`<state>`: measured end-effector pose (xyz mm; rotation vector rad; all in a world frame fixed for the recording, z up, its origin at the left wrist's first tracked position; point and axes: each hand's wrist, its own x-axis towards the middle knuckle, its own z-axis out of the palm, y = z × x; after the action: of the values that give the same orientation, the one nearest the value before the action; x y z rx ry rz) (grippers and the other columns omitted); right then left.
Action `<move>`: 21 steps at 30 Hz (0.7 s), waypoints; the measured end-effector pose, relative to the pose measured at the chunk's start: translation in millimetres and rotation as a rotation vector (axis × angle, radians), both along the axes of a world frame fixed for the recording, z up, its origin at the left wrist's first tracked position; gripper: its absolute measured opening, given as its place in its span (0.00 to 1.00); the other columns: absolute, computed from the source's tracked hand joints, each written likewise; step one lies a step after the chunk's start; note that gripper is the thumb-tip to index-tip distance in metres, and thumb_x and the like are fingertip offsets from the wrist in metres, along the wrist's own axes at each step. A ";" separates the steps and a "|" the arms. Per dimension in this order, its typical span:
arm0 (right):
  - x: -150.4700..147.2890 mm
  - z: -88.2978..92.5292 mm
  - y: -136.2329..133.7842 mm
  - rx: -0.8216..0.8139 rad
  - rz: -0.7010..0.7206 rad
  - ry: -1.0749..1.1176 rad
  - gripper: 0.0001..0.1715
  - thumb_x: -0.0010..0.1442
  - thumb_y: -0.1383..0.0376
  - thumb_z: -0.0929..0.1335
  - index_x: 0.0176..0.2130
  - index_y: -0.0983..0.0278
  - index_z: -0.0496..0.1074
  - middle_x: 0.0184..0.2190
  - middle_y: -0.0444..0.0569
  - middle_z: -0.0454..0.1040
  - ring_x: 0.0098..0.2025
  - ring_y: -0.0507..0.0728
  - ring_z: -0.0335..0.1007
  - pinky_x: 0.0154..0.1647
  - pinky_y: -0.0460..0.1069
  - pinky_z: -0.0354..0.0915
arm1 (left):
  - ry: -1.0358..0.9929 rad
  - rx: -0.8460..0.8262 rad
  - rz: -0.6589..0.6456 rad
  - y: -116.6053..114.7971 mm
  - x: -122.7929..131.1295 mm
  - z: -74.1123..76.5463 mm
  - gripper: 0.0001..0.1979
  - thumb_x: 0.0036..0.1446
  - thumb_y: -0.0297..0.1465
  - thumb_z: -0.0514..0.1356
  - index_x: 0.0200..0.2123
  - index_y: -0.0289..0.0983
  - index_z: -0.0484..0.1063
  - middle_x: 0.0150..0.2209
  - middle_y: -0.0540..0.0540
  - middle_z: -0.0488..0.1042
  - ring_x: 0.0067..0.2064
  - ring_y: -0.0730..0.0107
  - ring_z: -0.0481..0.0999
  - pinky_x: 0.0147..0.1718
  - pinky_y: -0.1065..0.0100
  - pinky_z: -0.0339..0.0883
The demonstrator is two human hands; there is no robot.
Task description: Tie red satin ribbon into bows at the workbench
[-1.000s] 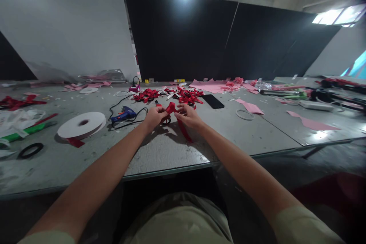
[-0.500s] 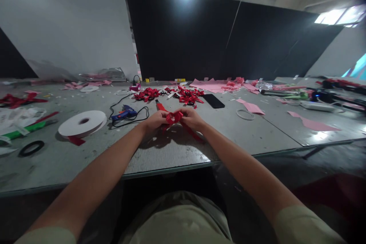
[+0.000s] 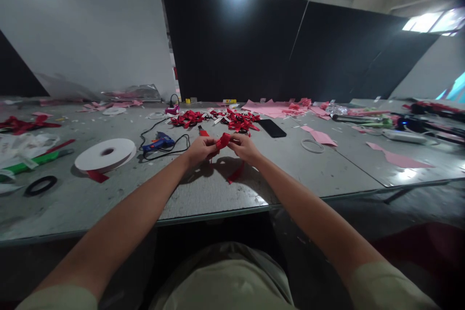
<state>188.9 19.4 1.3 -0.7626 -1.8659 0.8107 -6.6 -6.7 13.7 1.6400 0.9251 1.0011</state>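
Table (image 3: 308,179), near centre: folding step, I judge.
I see left hand (image 3: 199,150) and right hand (image 3: 247,148), fingers nearly closed, pinching the red ribbon (image 3: 223,141) between them; next move likely calls for a firm pinch.

Head view, forward-down over the table (image 3: 319,169)

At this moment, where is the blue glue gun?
In the head view, the blue glue gun lies left of centre, between the white reel and the left hand.
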 end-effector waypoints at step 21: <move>-0.6 6.2 -10.2 0.047 -0.082 -0.075 0.18 0.59 0.54 0.66 0.30 0.65 0.76 0.20 0.42 0.61 0.25 0.50 0.54 0.26 0.47 0.49 | 0.081 0.078 0.112 6.4 -0.4 -6.5 0.25 0.44 0.51 0.68 0.29 0.32 0.76 0.21 0.48 0.71 0.21 0.76 0.63 0.21 0.72 0.56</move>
<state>188.2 9.3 7.4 -0.8437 -1.9004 0.6926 -7.1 -0.3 7.1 1.7200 1.0535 1.0653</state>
